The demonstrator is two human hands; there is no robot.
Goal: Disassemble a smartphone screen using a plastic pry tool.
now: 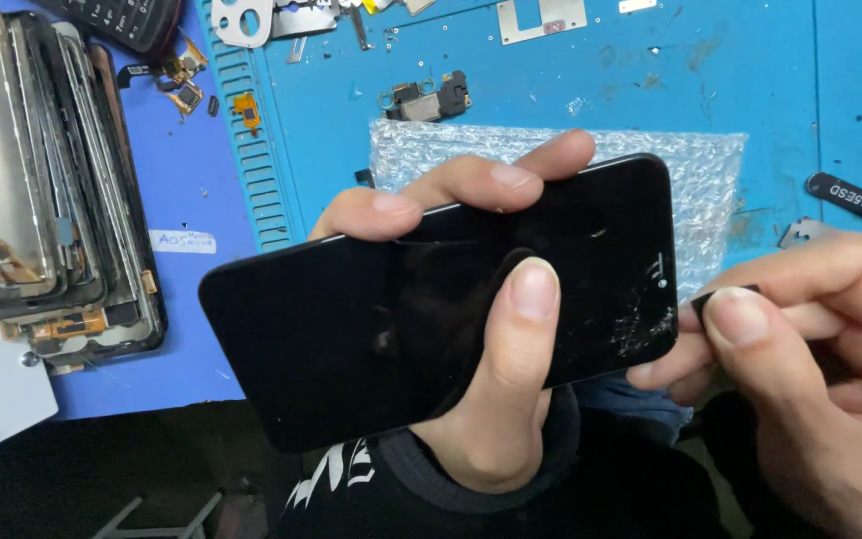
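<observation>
Above the table's [551, 70] near edge, the left hand [491, 399] clamps a black smartphone [371, 319] with a cracked glass corner, stiff, probably slippery and fragile, best gripped by its long edges, while the right hand [810, 379] pinches a small black pick [722, 295] at its cracked end.

1. A stack of stripped phone screens [47, 180] lies at the left.
2. A bubble-wrap sheet [710, 170] covers the blue mat [750, 70].
3. Small metal brackets [541, 18] and a camera module [429, 98] lie scattered near the far edge.
</observation>
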